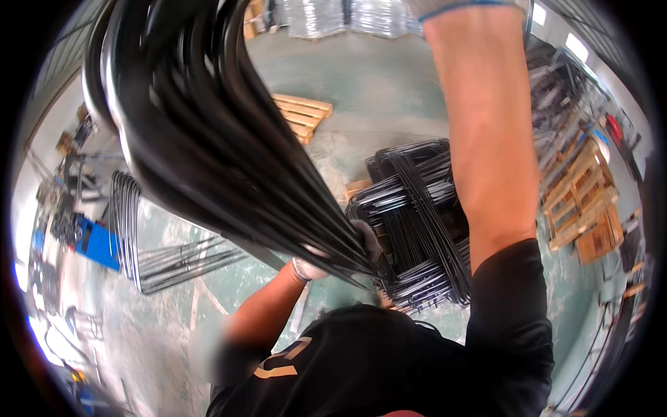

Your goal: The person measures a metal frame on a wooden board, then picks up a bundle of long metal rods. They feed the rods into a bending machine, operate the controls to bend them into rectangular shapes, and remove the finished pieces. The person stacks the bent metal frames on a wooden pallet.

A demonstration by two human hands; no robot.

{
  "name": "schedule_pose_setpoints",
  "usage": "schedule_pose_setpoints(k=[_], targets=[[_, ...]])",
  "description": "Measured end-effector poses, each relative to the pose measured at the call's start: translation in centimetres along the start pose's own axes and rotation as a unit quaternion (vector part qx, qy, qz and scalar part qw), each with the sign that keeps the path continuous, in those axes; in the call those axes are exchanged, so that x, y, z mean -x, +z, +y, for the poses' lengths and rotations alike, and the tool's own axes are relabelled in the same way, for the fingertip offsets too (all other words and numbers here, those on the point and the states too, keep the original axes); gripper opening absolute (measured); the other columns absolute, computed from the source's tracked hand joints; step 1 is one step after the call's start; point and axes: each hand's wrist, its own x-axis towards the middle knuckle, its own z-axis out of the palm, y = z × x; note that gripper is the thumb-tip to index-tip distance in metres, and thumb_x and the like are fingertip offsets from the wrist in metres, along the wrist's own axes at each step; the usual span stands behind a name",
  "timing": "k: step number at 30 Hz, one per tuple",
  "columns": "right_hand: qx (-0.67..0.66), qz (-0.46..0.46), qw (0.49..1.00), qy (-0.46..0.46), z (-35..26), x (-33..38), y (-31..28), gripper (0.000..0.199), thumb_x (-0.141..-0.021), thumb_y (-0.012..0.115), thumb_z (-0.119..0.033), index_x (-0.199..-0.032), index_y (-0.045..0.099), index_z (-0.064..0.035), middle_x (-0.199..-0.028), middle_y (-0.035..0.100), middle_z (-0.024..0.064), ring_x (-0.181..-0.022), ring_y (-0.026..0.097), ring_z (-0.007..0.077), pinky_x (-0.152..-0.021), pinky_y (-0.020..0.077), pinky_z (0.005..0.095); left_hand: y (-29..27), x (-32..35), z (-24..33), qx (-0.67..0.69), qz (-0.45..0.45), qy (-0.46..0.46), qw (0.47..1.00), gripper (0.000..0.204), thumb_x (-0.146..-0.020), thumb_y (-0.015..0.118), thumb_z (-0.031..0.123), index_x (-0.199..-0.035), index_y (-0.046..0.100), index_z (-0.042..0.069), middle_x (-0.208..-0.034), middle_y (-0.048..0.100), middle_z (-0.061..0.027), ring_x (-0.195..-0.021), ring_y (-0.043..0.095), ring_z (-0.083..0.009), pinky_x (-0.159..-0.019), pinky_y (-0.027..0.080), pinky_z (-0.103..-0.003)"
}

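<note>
A thick bundle of bent black metal tubes rises in front of me, slanting from the upper left to the middle. My left hand, in a pale glove, is closed around its lower end, with grey-gloved fingers showing on the far side. Most of that palm is hidden behind the tubes. Stretched far forward, my right arm runs to the top edge, where only the blue-edged cuff and part of the glove of my right hand show. Its fingers are out of the picture. Just beyond the bundle's lower end lies a stack of black tube frames.
More bent black tubes stand at the left, near a blue box-like object. A wooden pallet lies on the floor ahead. Further wooden pallets and piled metal parts line the right side. Wrapped stacks stand far back.
</note>
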Motion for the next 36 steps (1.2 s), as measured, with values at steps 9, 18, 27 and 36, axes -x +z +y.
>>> schedule_pose_setpoints(k=[9,18,27,36], targets=[[-0.176,-0.247,0.932,0.201,8.4,0.3,-7.7,0.036,-0.108,0.056,-0.029,-0.116,0.064,0.0058,-0.109,0.070,0.0174,-0.098,0.069,0.0329,-0.094,0.0588,0.0429,0.5,9.8,-1.4,-0.205,0.071,-0.014,0.976,0.055,-0.093,0.085,0.046,-0.114,0.072,-0.003,-0.114,0.073,-0.0178,-0.114,0.070,-0.0320,-0.104,0.053,-0.046],[-0.101,0.060,0.945,0.304,19.1,9.1,-1.3,0.019,-0.104,0.061,-0.016,-0.114,0.063,-0.0005,-0.102,0.066,0.0169,-0.095,0.067,0.0353,-0.092,0.0566,0.0567,-2.4,26.7,-5.0,-0.343,0.446,-0.028,0.826,0.052,-0.073,0.086,0.011,-0.122,0.075,-0.002,-0.114,0.075,-0.0121,-0.103,0.070,-0.0226,-0.091,0.058,-0.038],[-0.160,0.170,0.885,0.403,35.4,12.5,2.4,0.014,-0.099,0.061,0.000,-0.106,0.050,0.0018,-0.098,0.056,0.0184,-0.087,0.064,0.0362,-0.084,0.0614,0.0541,0.3,36.5,0.5,-0.147,0.805,0.047,0.574,0.048,-0.082,0.074,-0.004,-0.130,0.071,-0.003,-0.115,0.076,-0.0077,-0.106,0.071,-0.0185,-0.099,0.054,-0.031],[-0.197,0.091,0.861,0.459,43.8,14.7,9.5,0.008,-0.098,0.059,-0.005,-0.102,0.055,0.0009,-0.094,0.064,0.0181,-0.084,0.067,0.0351,-0.082,0.0603,0.0493,7.2,36.6,10.0,-0.235,0.803,0.259,0.483,0.043,-0.116,0.051,0.031,-0.142,0.060,-0.002,-0.121,0.067,-0.0047,-0.109,0.059,-0.0124,-0.099,0.045,-0.027]])
